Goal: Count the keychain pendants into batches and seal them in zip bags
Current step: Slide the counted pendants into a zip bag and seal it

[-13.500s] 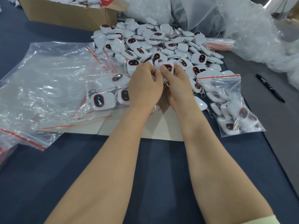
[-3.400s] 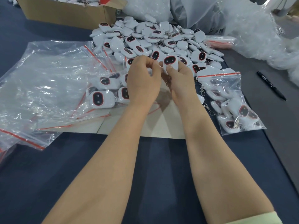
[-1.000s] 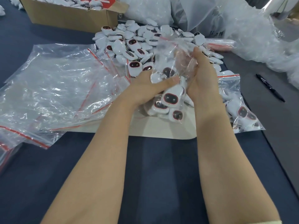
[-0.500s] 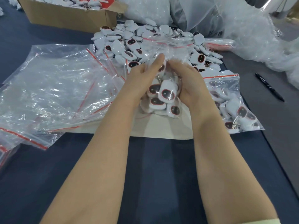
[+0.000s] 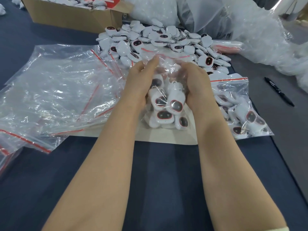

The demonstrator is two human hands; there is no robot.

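**Two Hands Gather a Batch of Pendants in a Zip Bag**

At the centre of a dark blue surface, a person holds a clear zip bag upright between both hands. The left hand cups and grips the bag's left side, with its fingers reaching up along the plastic. The right hand is curled round the bag's right side. A batch of pendants, white with dark red-rimmed faces, fills the bag's lower half, which rests on a pale sheet. The bag's red zip strip runs wavy across the top; whether it is sealed cannot be told.

At 12 o'clock, just beyond the bag, lies a heap of loose pendants. At 3 o'clock a filled bag lies flat, just beside the right wrist. A spread of empty bags covers the surface at 9 o'clock. A cardboard box stands at 11 o'clock and crumpled plastic wrap at 1 o'clock. A black marker lies apart at 3 o'clock.
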